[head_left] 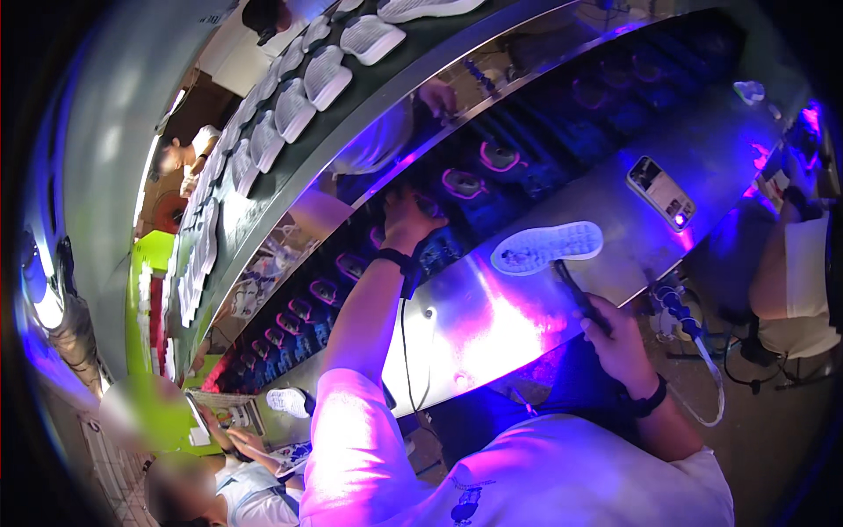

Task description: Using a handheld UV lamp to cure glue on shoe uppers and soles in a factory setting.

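My left hand (409, 220), with a dark wristband, reaches over the dark conveyor belt (544, 167) beside a shadowed, shoe-shaped piece (428, 205). Its fingers are lost in the gloom, so I cannot make out a grip. In my right hand (622, 344) is a long black handle (580, 297), fingers wrapped round its lower end. The handle's far end meets the edge of a white shoe sole (571, 242), tread side up, above the metal worktop (421, 338). What is at that end of the handle is hidden.
Several dark shoe pieces with glowing pink rims (463, 183) line the belt. Grey shoe pieces (294, 112) stand on the raised shelf beyond. A phone (660, 191) lies at right; another white sole (287, 402) is at lower left. Co-workers sit at lower left and far right.
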The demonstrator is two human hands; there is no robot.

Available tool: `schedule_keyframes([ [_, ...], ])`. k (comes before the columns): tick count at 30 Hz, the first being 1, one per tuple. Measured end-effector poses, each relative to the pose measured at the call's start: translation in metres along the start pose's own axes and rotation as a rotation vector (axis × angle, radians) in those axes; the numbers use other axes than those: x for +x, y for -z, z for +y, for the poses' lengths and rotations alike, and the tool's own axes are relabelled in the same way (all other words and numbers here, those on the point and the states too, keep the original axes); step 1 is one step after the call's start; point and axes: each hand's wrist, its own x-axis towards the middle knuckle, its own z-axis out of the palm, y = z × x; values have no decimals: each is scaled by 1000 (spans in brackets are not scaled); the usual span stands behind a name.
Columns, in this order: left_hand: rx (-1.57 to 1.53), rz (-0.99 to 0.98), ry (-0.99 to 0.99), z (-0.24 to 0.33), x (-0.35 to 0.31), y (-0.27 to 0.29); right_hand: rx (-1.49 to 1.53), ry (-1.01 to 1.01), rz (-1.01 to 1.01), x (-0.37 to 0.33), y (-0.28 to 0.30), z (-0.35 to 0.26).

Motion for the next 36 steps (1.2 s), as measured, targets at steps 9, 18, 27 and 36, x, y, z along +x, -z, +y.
schedule_keyframes([
  [9,-406,250,-508,0,-184,27,-110,44,50,-26,12,4],
  [18,-152,-12,-257,-9,-331,32,-92,118,-34,-25,-13,-12],
  [27,-1111,-21,-148,-25,-329,6,-110,225,-164,-67,-28,-65],
  [36,-869,504,-677,-5,-365,40,-283,304,-218,-61,-29,-70],
])
